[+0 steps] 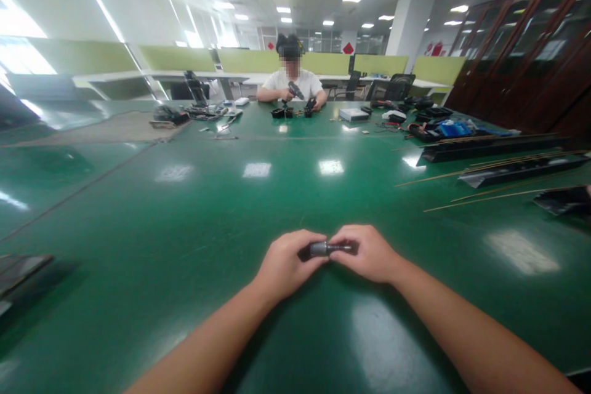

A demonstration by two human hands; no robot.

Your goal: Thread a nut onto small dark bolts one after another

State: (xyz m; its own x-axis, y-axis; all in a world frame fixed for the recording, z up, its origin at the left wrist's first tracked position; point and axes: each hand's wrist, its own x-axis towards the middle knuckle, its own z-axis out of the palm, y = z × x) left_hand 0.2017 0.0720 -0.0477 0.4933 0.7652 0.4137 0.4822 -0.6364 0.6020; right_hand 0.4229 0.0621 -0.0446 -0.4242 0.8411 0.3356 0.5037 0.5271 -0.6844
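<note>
Pinching a grey tool (318,249), both hands (287,261) (370,253) curl.

No text, label, brand or number is legible. 2 red diamond-shaped signs are observed: the larger sign (348,48) left of the white column (410,28), the smaller sign (271,46) farther left of that column. Red decorations (436,48) appear right of it. Any characters are too small to read.
</note>
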